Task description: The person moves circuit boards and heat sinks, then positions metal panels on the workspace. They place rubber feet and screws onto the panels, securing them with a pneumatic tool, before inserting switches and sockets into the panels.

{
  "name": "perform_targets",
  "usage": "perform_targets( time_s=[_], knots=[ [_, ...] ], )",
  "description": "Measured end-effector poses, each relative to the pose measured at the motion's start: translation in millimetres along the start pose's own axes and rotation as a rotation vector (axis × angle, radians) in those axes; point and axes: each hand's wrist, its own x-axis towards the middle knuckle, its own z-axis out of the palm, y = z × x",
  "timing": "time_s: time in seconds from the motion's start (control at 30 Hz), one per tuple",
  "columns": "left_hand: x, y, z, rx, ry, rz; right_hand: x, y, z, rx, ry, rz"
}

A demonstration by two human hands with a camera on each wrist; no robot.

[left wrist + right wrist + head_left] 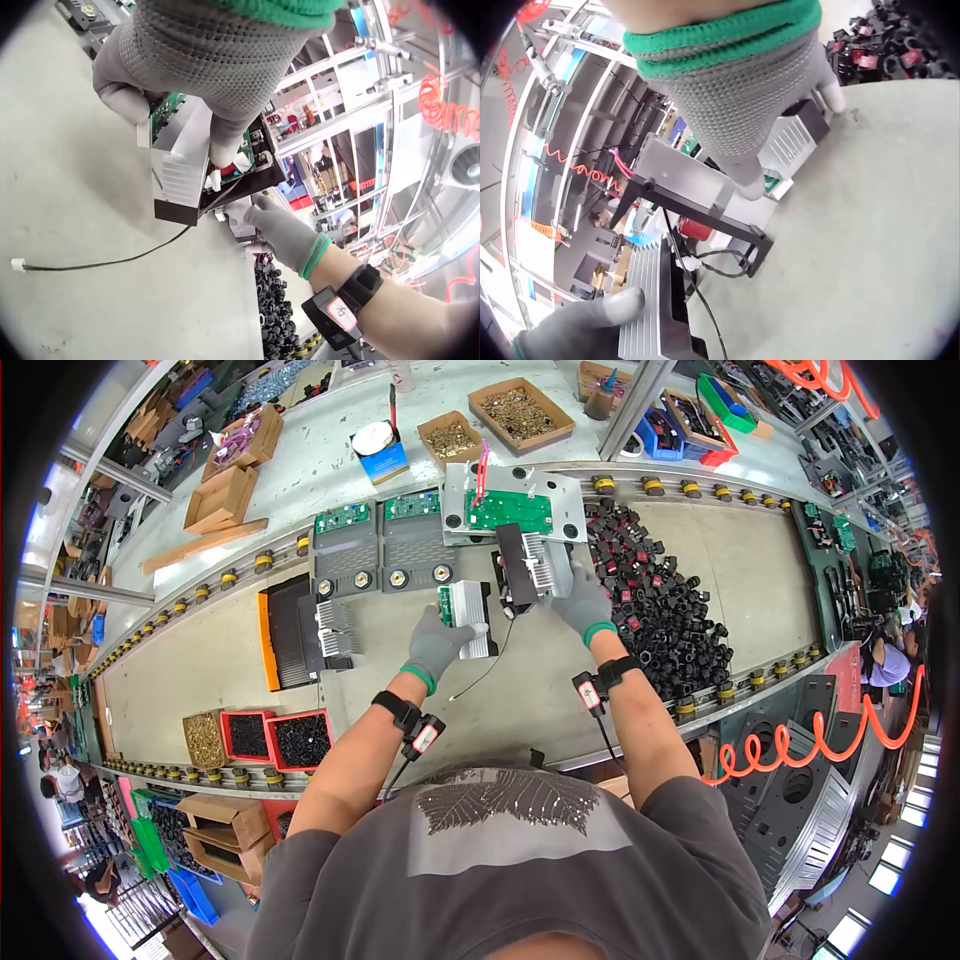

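Note:
My gloved left hand (436, 647) grips a finned heat sink (470, 610) with a green circuit board along its side. In the left wrist view its fingers and thumb straddle the silver heat sink (180, 154), and a thin black cable (105, 262) ending in a white plug trails over the worktop. My gloved right hand (583, 603) holds a second heat sink (538, 565), which has a dark plate (513, 560) on its left side. In the right wrist view, thumb and fingers span the slotted silver block (789, 146); the palm hides part of it.
Behind the hands stand grey housings (385, 550) and a metal plate carrying a green board (510, 510). Black plastic parts (660, 610) are heaped at right. A black-and-orange unit (290, 635) lies left, red bins (245, 735) nearer the front edge. Roller rails (690, 490) border the worktop.

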Motion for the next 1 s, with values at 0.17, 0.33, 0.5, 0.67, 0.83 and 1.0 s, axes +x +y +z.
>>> perform_targets(
  time_s=[0.17, 0.33, 0.5, 0.67, 0.83, 1.0],
  knots=[
    [23, 18, 19, 0.241, 0.09, 0.08, 1, 1, 10, 0.056, -0.031, -0.029],
    [40, 28, 27, 0.239, 0.095, -0.032, -28, 24, 4, 0.232, -0.031, -0.01],
    [67, -3, 51, 0.055, 0.148, 0.254, -29, 38, 14, 0.412, 0.06, -0.031],
    [63, -5, 33, 0.12, 0.087, 0.084, -16, 31, 25, 0.693, 0.169, -0.107],
    [65, -21, 30, 0.009, 0.067, 0.04, -26, 41, 25, 0.994, 0.235, -0.051],
    [63, -6, 49, -0.078, 0.233, 0.235, -78, 15, -48, 1.365, 0.177, -0.152]
  ],
)
